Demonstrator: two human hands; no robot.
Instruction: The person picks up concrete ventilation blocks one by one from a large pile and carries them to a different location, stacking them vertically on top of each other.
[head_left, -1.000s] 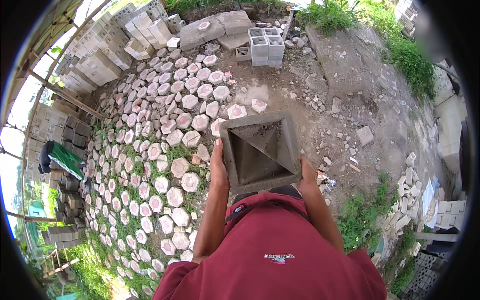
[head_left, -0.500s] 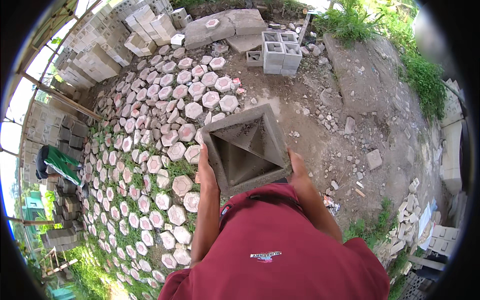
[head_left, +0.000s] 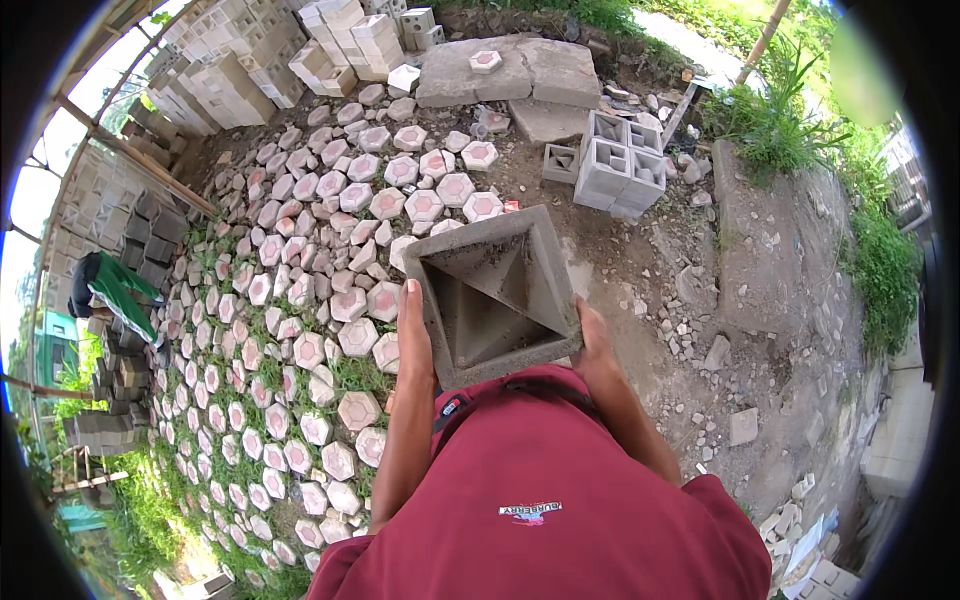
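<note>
Between my two hands I carry a square grey concrete block [head_left: 492, 298] with a thick rim and slanted faces inside, meeting along a diagonal ridge. It is held in front of my waist, turned slightly, with its patterned face up toward me. My left hand [head_left: 415, 335] presses on its left side, thumb along the edge. On the right side my right hand [head_left: 594, 345] grips near the lower corner. The fingers under the block are hidden. A small stack of grey blocks [head_left: 618, 170] stands on the ground ahead to the right.
Hexagonal pavers [head_left: 357, 337] with pinkish centres and loose stones cover the ground to the left. Pale blocks [head_left: 225, 90] are piled at the far left. A cracked slab [head_left: 510, 70] lies ahead. At the left, a person in green trousers [head_left: 120, 290] bends by dark blocks. Rubble [head_left: 690, 310] lies to the right.
The surroundings have shifted: the small block stack now sits farther right and lower in view. Both hands keep the same hold on the concrete block.
</note>
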